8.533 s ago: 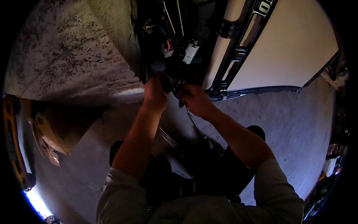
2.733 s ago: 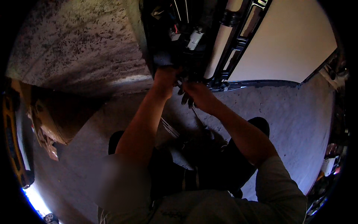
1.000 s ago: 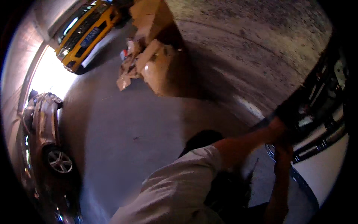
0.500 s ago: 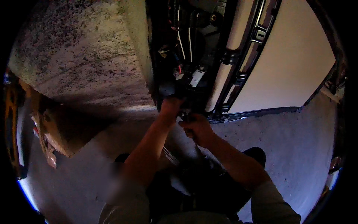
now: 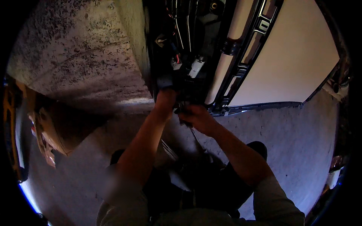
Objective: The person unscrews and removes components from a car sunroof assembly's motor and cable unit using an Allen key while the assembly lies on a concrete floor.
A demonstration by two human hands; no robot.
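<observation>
Both my hands work at the near end of a dark, open equipment bay. My left hand [image 5: 166, 101] reaches into the shadow at its lower edge; its fingers are hidden. Close beside it, my right hand [image 5: 198, 118] is closed, fingers bent round a small dark piece that I cannot make out. Just beyond the hands sit a whitish cylindrical part [image 5: 197, 67] and a red wire [image 5: 177, 58]. Two thin pale lines [image 5: 189, 30] run up the bay towards a brass-coloured round fitting [image 5: 214, 6].
A large cream panel [image 5: 286, 56] edged by a black slotted frame [image 5: 241, 71] stands to the right. On the left is a rough, stained concrete block [image 5: 83, 56]. A torn cardboard box [image 5: 52, 132] rests on the grey floor [image 5: 286, 150]. Thin rods [image 5: 169, 149] lie below my hands.
The view has shifted slightly, so the bay and panel appear a little higher and further left. Both hands remain close together at the bay's near end, the right one still closed.
</observation>
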